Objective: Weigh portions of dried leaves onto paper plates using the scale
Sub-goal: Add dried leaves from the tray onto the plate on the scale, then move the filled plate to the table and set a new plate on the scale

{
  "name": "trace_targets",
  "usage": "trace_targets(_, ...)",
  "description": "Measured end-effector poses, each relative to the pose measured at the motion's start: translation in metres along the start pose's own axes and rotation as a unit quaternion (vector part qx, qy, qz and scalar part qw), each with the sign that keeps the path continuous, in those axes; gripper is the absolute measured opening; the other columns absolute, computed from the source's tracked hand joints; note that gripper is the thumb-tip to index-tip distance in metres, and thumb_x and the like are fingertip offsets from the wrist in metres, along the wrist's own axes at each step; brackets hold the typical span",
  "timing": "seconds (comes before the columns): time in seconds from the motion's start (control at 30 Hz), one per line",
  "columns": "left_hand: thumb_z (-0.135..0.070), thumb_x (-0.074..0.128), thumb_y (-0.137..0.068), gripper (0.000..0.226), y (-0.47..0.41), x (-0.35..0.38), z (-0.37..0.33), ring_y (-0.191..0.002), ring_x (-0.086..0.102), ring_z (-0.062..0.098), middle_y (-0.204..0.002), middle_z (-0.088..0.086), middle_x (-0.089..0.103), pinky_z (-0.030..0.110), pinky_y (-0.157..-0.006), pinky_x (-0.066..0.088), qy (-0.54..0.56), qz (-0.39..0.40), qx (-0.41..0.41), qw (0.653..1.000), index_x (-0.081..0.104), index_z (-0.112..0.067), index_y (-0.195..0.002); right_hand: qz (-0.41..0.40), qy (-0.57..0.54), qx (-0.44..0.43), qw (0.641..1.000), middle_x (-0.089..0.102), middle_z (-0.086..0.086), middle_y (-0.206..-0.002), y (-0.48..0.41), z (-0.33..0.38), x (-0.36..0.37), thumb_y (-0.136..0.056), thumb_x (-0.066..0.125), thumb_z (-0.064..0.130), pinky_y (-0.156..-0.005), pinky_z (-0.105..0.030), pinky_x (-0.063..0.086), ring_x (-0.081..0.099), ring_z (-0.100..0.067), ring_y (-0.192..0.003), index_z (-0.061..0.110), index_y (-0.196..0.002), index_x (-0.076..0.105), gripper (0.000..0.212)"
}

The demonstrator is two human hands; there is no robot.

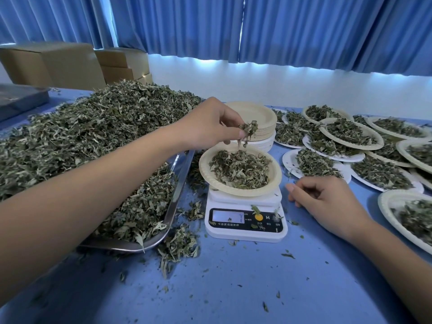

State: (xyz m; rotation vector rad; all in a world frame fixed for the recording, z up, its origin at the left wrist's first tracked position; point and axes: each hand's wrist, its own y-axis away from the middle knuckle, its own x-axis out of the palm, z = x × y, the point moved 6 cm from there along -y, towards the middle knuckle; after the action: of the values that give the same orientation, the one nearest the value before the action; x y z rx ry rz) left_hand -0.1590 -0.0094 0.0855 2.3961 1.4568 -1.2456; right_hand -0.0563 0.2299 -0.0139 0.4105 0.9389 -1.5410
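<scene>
In the head view, the scale (pixel 245 220) sits at the centre of the frame on the blue table (pixel 233 288). Its long axis runs from near to far and its display faces the lower edge. On its platform rests a round paper plate (pixel 276 181) holding a loose bed of dried leaves (pixel 240 169).

The left forearm comes in from the left edge and slants up to the centre. The left hand (pixel 210 123) hovers over the plate's far rim, fingertips turned down and pinching a tuft of leaves (pixel 248 129) that hangs downward. The right arm enters from the lower right corner. The right hand (pixel 327 202) lies on the table just right of the scale, fingers loosely curled, holding nothing.

At left, a metal tray (pixel 177 195) carries a large leaf heap (pixel 93 136) that spills over its edge. Behind the scale stands a stack of empty plates (pixel 254 115). Filled plates (pixel 350 132) overlap across the right side.
</scene>
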Motion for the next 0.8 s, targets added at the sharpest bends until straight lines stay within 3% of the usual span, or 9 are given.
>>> trace_targets(0.13, -0.009, 0.078, -0.086, 0.007, 0.002, -0.004, -0.001, -0.06, 0.067, 0.005, -0.069, 0.004, 0.074, 0.022, -0.061, 0.052, 0.002, -0.015, 0.013, 1.0, 0.077, -0.006, -0.092, 0.0, 0.0, 0.003, 1.0, 0.066, 0.002, -0.059, 0.0, 0.0, 0.0, -0.098, 0.062, 0.04, -0.048, -0.016, 0.036, 0.044, -0.01, -0.044, 0.026, -0.068, 0.071, 0.034)
trace_targets(0.23, -0.008, 0.075, -0.088, 0.004, 0.003, -0.007, 0.002, -0.064, 0.068, 0.012, -0.071, 0.008, 0.075, 0.027, -0.057, 0.049, 0.017, -0.016, -0.001, 1.0, 0.074, -0.006, -0.092, 0.001, 0.001, 0.002, 1.0, 0.066, 0.001, -0.059, 0.0, 0.0, 0.0, -0.099, 0.062, 0.04, -0.048, -0.015, 0.036, 0.043, -0.01, -0.044, 0.026, -0.068, 0.07, 0.034)
trace_targets(0.33, -0.004, 0.074, -0.089, 0.004, 0.007, -0.012, 0.005, -0.065, 0.07, 0.013, -0.072, 0.009, 0.076, 0.021, -0.058, 0.049, 0.017, -0.021, -0.005, 1.0, 0.073, -0.006, -0.092, 0.0, -0.003, 0.004, 1.0, 0.066, 0.0, -0.059, 0.0, 0.0, 0.0, -0.098, 0.062, 0.041, -0.048, -0.015, 0.036, 0.043, -0.011, -0.044, 0.025, -0.069, 0.071, 0.034)
trace_targets(0.47, -0.003, 0.074, -0.087, 0.003, 0.017, -0.029, 0.015, -0.067, 0.073, 0.013, -0.071, 0.005, 0.076, 0.016, -0.061, 0.051, -0.007, -0.042, -0.023, 0.999, 0.074, -0.005, -0.089, 0.003, -0.001, 0.0, 1.0, 0.064, -0.004, -0.057, 0.001, 0.0, 0.0, -0.098, 0.061, 0.043, -0.048, -0.017, 0.035, 0.045, -0.022, -0.045, 0.026, -0.071, 0.07, 0.034)
trace_targets(0.6, -0.009, 0.078, -0.083, 0.007, 0.028, -0.063, 0.042, -0.068, 0.071, 0.015, -0.071, 0.0, 0.074, 0.028, -0.061, 0.054, -0.172, -0.082, -0.112, 0.975, 0.076, -0.015, -0.081, 0.005, -0.002, 0.0, 1.0, 0.064, -0.003, -0.057, 0.001, 0.001, 0.0, -0.098, 0.061, 0.042, -0.047, -0.015, 0.035, 0.042, -0.011, -0.043, 0.025, -0.069, 0.07, 0.035)
trace_targets(0.67, -0.015, 0.079, -0.083, 0.006, 0.037, -0.079, 0.063, -0.076, 0.068, 0.017, -0.084, -0.001, 0.075, 0.035, -0.07, 0.057, -0.265, -0.033, -0.213, 0.94, 0.075, -0.019, -0.082, 0.002, -0.004, 0.007, 1.0, 0.066, 0.001, -0.059, 0.001, 0.0, 0.0, -0.098, 0.062, 0.04, -0.047, -0.015, 0.035, 0.042, -0.008, -0.043, 0.027, -0.068, 0.071, 0.034)
trace_targets(0.73, -0.028, 0.08, -0.084, 0.016, 0.05, -0.086, 0.08, -0.093, 0.067, 0.021, -0.102, -0.003, 0.071, 0.044, -0.091, 0.056, -0.354, 0.043, -0.275, 0.893, 0.073, -0.023, -0.097, -0.001, -0.02, 0.02, 1.0, 0.068, 0.004, -0.061, -0.001, 0.001, 0.0, -0.099, 0.062, 0.038, -0.047, -0.015, 0.038, 0.046, -0.008, -0.043, 0.028, -0.069, 0.072, 0.033)
trace_targets(0.8, -0.034, 0.074, -0.089, 0.024, 0.055, -0.088, 0.081, -0.098, 0.066, 0.021, -0.109, -0.004, 0.069, 0.043, -0.094, 0.054, -0.381, 0.027, -0.247, 0.891, 0.07, -0.027, -0.112, -0.011, -0.057, 0.043, 0.997, 0.07, 0.003, -0.065, -0.005, 0.003, 0.001, -0.1, 0.062, 0.035, -0.049, -0.019, 0.044, 0.052, -0.009, -0.045, 0.027, -0.068, 0.073, 0.034)
